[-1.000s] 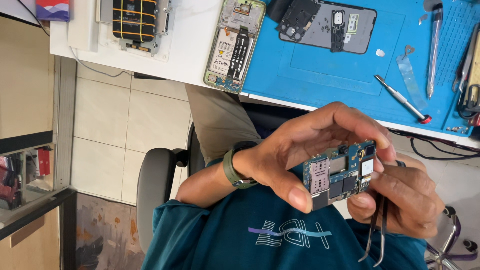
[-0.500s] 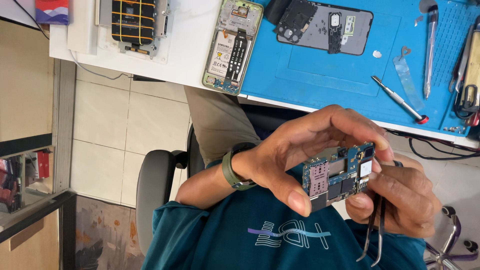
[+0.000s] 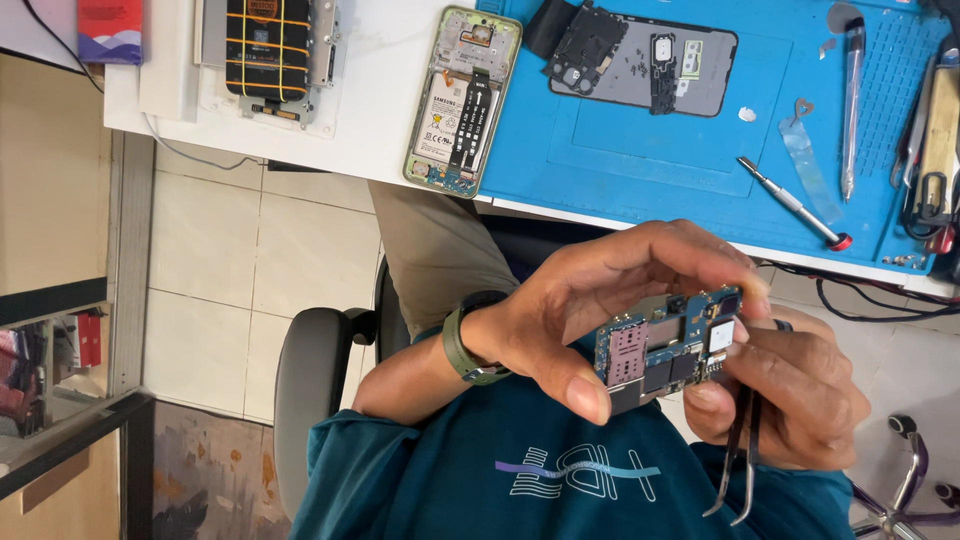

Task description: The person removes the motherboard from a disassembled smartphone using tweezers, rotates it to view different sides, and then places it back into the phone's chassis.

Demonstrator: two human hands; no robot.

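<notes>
Left fingers [image 3: 585, 390] clamped on the board [image 3: 665, 350]: thumb under the near left corner, fingertips curled over the far edge. Right fingers [image 3: 735, 350] closed too, thumb pressed to the board's right end, tweezers [image 3: 740, 470] pinched in the same hand with tips pointing near, away from the work. Board held in the air over the lap, component side up, between left hand [image 3: 590, 300] and right hand [image 3: 800, 400], well apart from the table [image 3: 380, 120]. For a sound hold: grip by the edges only, off the shields and the white square part; use light, even pressure so as not to flex the board; brace one hand against the other; bring the tweezers round slowly and square to the part, without scraping neighbouring components. Judged risk: a dropped board or part lost to the floor, so better worked over the blue mat [image 3: 620, 150] far ahead, beside the screwdriver [image 3: 795, 205] and the open phone [image 3: 462, 100].
</notes>
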